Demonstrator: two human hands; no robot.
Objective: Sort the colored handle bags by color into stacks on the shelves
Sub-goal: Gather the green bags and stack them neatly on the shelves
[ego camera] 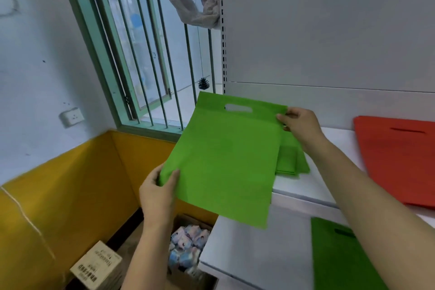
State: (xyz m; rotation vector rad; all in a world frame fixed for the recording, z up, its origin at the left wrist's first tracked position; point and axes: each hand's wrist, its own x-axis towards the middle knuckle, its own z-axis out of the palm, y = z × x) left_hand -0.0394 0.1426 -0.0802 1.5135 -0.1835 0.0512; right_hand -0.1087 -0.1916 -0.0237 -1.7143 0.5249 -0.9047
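Head view: a green bag [226, 158] is held flat in the air over the left end of the upper shelf [329, 186]. Its lower left corner is pinched by the left hand [157, 193], its top right corner by the right hand [297, 125]. A green stack [293, 160] lies beneath, an orange bag [397, 160] to the right.

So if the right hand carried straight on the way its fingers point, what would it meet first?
Beyond the held green bag that the right hand pinches, probably the window bars; depth is unclear.
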